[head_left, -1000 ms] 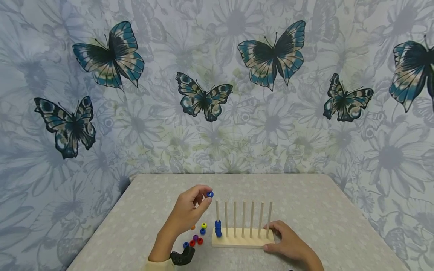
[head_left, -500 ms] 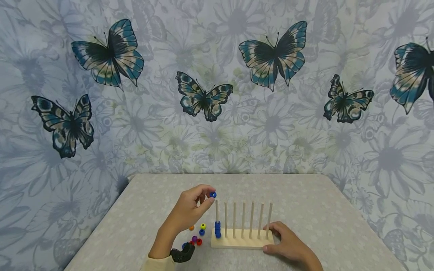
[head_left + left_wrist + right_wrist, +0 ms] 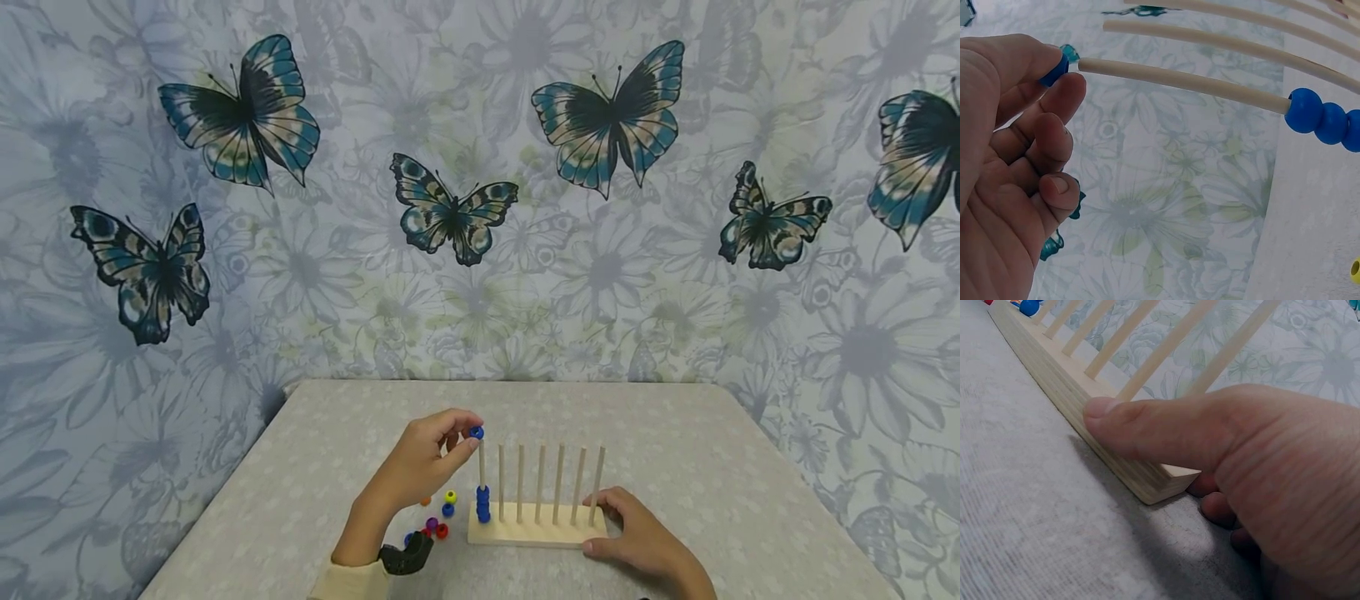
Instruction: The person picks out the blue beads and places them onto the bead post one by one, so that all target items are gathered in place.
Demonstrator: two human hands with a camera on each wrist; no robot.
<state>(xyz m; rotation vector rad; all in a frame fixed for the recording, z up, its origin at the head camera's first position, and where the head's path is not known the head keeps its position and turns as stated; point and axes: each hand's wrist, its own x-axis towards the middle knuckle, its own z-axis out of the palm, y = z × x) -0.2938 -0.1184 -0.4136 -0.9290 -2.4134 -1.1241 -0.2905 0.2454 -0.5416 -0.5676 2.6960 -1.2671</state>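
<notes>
My left hand pinches a blue bead between thumb and index finger, right at the top end of the leftmost wooden peg. In the left wrist view a small gap shows between bead and peg tip. Lower on that peg sit several stacked blue beads. The pegs rise from a pale wooden base. At its right end my right hand grips the base, thumb along the front edge and the other fingers behind, partly hidden. The other pegs carry no beads.
Loose beads lie left of the base: a yellow bead, a blue bead, a purple bead, a red bead and others partly hidden by the black wrist strap. A butterfly-patterned wall stands behind the table.
My left hand has moved slightly right, bringing the pinched blue bead from beside the leftmost peg to its tip. The right hand stays on the base.
</notes>
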